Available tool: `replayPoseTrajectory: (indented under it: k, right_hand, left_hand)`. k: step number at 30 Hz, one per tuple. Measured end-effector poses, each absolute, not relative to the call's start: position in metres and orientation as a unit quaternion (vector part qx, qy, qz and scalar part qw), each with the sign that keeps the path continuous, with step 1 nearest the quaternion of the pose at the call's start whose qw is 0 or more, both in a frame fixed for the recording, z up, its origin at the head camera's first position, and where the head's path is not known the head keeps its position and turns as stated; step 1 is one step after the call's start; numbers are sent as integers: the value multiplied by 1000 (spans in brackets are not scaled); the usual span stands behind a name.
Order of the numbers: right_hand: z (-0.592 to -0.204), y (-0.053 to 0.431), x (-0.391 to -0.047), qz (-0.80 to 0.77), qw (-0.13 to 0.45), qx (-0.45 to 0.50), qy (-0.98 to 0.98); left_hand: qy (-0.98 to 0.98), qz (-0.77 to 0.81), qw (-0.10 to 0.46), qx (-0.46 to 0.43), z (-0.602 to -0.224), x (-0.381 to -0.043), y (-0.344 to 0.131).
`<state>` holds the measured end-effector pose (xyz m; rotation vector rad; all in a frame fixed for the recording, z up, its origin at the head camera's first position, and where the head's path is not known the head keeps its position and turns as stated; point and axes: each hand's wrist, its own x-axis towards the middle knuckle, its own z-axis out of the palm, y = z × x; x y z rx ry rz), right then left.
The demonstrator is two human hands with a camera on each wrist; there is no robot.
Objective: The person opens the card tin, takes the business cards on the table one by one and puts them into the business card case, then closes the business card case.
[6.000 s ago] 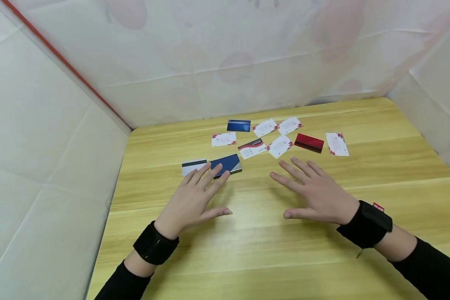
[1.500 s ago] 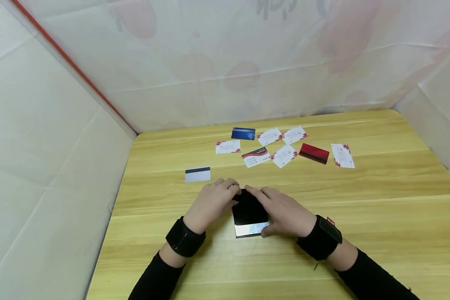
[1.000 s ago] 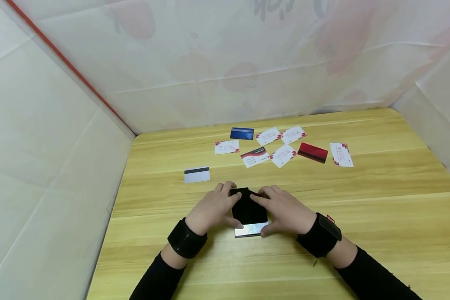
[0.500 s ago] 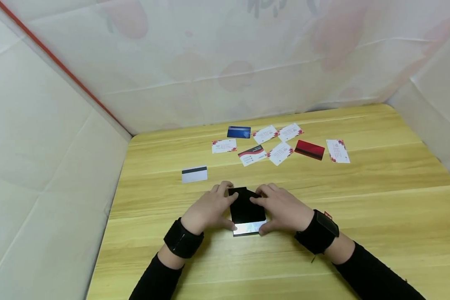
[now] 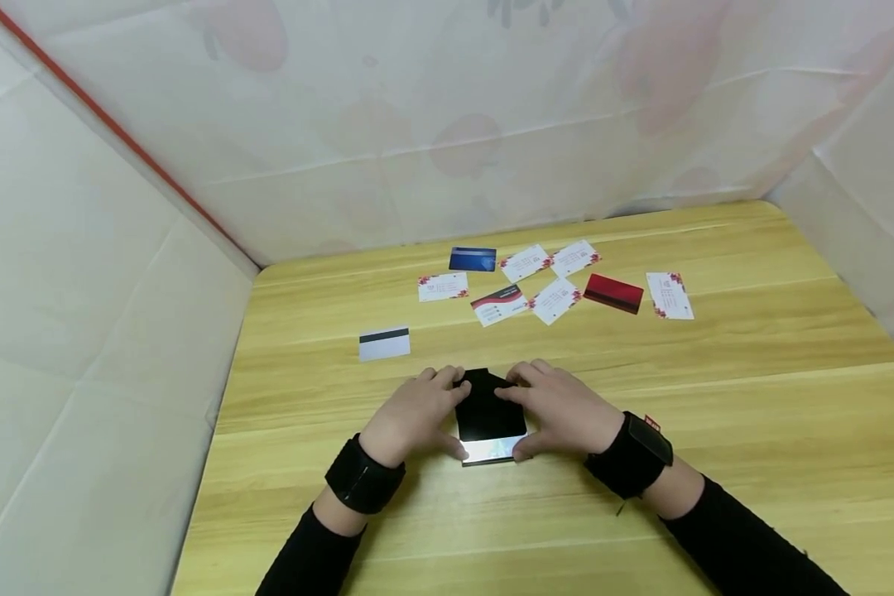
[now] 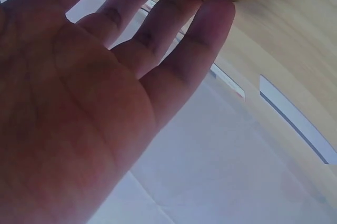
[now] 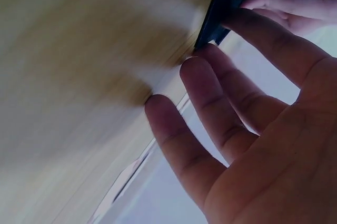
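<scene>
Since a moment ago, little has shifted: my left hand (image 5: 415,410) and right hand (image 5: 559,407) still grip the black card case (image 5: 486,407) from both sides on the table (image 5: 715,414), lid not yet visibly raised.

a makeshift recording booth, not a lived-in room. pale sheets (image 5: 447,141) with faint pink flower print hang as walls on three sides, creased and seamed. a red strip (image 5: 112,128) runs slantwise down the left corner. one light wooden table (image 5: 715,414) fills the floor of it. business cards and bank-type cards (image 5: 555,285) lie scattered at the far side. black camera straps (image 5: 365,480) on both wrists.
</scene>
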<state>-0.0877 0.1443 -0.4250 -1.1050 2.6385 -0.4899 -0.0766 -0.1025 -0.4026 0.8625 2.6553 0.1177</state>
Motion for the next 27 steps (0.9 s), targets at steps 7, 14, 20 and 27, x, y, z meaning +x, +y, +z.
replayPoseTrajectory:
  k: [7, 14, 20, 27]
  right_hand:
    - [-424, 161, -105, -153, 60, -366, 916]
    - [-419, 212, -139, -138, 33, -257, 956]
    - [-415, 264, -157, -132, 75, -141, 978]
    - [-417, 304, -165, -125, 138, -79, 979]
  left_hand:
    - [938, 40, 157, 306, -404, -75, -103]
    - [937, 44, 163, 305, -403, -74, -102]
    - [937, 61, 162, 303, -405, -76, -104]
    - [935, 76, 159, 309, -407, -77, -105]
